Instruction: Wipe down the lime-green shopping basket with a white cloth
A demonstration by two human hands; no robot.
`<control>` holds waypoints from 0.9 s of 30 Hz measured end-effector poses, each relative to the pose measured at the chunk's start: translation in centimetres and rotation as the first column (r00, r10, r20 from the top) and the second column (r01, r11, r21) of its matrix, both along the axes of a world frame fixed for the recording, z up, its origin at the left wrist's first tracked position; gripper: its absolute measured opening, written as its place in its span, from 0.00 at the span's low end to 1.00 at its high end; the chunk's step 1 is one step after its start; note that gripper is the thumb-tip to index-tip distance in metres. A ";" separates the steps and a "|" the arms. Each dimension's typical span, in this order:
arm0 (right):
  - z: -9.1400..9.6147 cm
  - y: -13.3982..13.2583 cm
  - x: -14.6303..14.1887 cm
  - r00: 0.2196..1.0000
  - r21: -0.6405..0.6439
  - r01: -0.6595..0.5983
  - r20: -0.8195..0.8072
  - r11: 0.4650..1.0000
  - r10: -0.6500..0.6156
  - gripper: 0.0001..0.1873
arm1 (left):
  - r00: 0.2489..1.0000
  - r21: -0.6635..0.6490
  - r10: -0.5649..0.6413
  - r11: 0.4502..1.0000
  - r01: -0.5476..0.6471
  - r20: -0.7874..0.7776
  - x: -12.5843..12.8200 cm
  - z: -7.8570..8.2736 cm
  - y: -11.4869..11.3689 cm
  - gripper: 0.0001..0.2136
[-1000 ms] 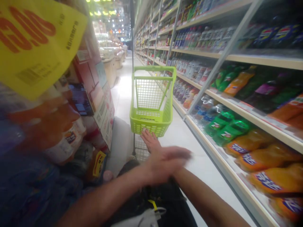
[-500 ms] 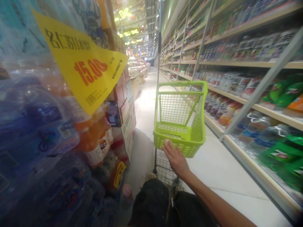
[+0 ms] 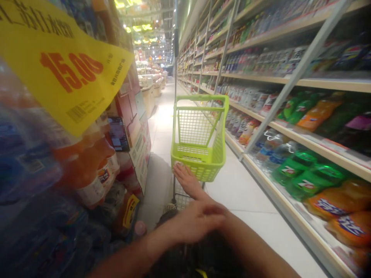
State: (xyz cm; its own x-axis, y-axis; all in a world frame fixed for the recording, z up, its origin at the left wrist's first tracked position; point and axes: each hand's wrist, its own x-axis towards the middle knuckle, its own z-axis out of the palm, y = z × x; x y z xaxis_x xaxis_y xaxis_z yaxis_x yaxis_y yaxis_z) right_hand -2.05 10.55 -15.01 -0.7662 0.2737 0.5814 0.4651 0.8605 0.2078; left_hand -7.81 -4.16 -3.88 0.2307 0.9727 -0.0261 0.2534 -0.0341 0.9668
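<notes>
A lime-green shopping cart basket [image 3: 199,148] with a mesh back stands in front of me. My right hand [image 3: 188,179] lies against its near edge at the left, fingers stretched out rather than wrapped around the rim. From the lower left, my left hand [image 3: 197,220] crosses over and touches my right forearm [image 3: 243,231]. It is slightly blurred; its fingers look apart, with no object visible in them. Below the basket, part of the cart's wire lower frame [image 3: 182,200] shows behind my right hand.
Close on the left, a yellow 15.00 price sign [image 3: 72,73] hangs over stacked orange drink bottles [image 3: 87,170] and blue-wrapped packs. Cartons [image 3: 136,127] stand beyond. Shelves on the right carry green 7UP bottles [image 3: 307,183] and orange soda bottles [image 3: 333,204]. A tiled aisle [image 3: 162,131] runs ahead.
My left hand has come into view and lies across my right forearm. The view has turned right, so the cart and price sign appear farther left. My right hand stays at the basket edge.
</notes>
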 end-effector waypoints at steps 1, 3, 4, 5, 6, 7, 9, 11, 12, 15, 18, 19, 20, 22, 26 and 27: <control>-0.6 -0.1 0.1 1.000 -0.007 0.004 0.012 1.000 -0.004 0.20 | 0.999 0.036 0.034 0.999 -0.032 -0.039 -1.2 -0.2 0.4 0.14; -1.6 -0.3 0.3 1.000 -0.015 -0.001 0.029 1.000 0.001 0.19 | 0.883 0.232 0.320 0.940 -0.251 -0.343 -4.1 -1.2 1.6 0.17; -1.8 -0.5 0.3 0.999 -0.016 -0.008 0.032 1.000 0.009 0.19 | 0.773 0.315 0.422 0.901 -0.299 -0.474 -5.6 -1.9 2.3 0.21; -1.7 -0.6 0.3 0.999 -0.016 -0.019 0.029 1.000 0.019 0.19 | 0.653 0.354 0.473 0.880 -0.317 -0.591 -6.9 -2.8 3.0 0.24; -1.4 -0.7 0.2 0.999 -0.015 -0.033 0.021 0.999 0.034 0.19 | 0.546 0.365 0.482 0.876 -0.315 -0.685 -8.1 -3.7 3.6 0.26; -0.9 -0.7 0.0 0.999 -0.016 -0.044 0.006 0.999 0.044 0.20 | 0.463 0.380 0.478 0.878 -0.293 -0.747 -9.0 -4.6 4.1 0.28; 0.7 -0.6 -0.5 0.999 -0.020 -0.038 -0.037 0.999 0.037 0.21 | 0.345 0.413 0.480 0.875 -0.253 -0.806 -10.1 -5.8 4.9 0.29; 2.2 -0.2 -1.0 0.998 -0.023 -0.008 -0.067 1.000 0.007 0.21 | 0.286 0.440 0.492 0.868 -0.228 -0.822 -10.4 -6.5 5.4 0.30; 2.6 0.0 -1.2 0.998 -0.024 0.000 -0.066 1.000 -0.002 0.21 | 0.272 0.449 0.496 0.866 -0.221 -0.825 -10.4 -6.6 5.7 0.30; 1.8 0.4 -1.2 1.000 -0.035 -0.011 -0.011 0.999 0.011 0.19 | 0.258 0.459 0.492 0.870 -0.178 -0.832 -10.0 -6.8 6.3 0.30; -0.8 0.2 -0.4 0.999 -0.076 -0.006 0.048 0.997 0.010 0.18 | 0.249 0.477 0.490 0.871 -0.115 -0.835 -9.5 -7.3 6.5 0.30; -1.6 0.0 -0.1 0.998 -0.089 -0.001 0.064 0.996 0.007 0.17 | 0.246 0.481 0.489 0.872 -0.095 -0.837 -9.4 -7.5 6.5 0.30; -2.1 -0.2 0.3 0.997 -0.097 0.003 0.076 0.995 0.004 0.17 | 0.242 0.482 0.486 0.873 -0.079 -0.840 -9.3 -7.7 6.5 0.29; -2.3 -0.7 0.8 0.997 -0.094 0.000 0.074 0.996 0.007 0.17 | 0.233 0.477 0.478 0.877 -0.062 -0.847 -9.3 -8.0 6.4 0.29; 0.5 -1.2 1.4 0.999 -0.045 -0.008 -0.054 0.999 0.006 0.22 | 0.208 0.457 0.466 0.884 -0.095 -0.860 -9.4 -8.0 6.4 0.29; 1.2 -1.1 1.4 0.996 -0.034 0.003 -0.092 0.999 -0.006 0.23 | 0.203 0.451 0.462 0.887 -0.103 -0.863 -9.4 -7.8 6.4 0.29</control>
State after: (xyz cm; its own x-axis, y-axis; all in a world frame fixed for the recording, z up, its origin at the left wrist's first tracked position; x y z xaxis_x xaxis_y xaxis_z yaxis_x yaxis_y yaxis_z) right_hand -0.64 9.41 -13.77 -0.7083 0.2975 0.6402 0.4847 0.8642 0.1346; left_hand -17.19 2.29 -11.71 -0.0789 0.9692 0.2334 0.9963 0.0845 -0.0140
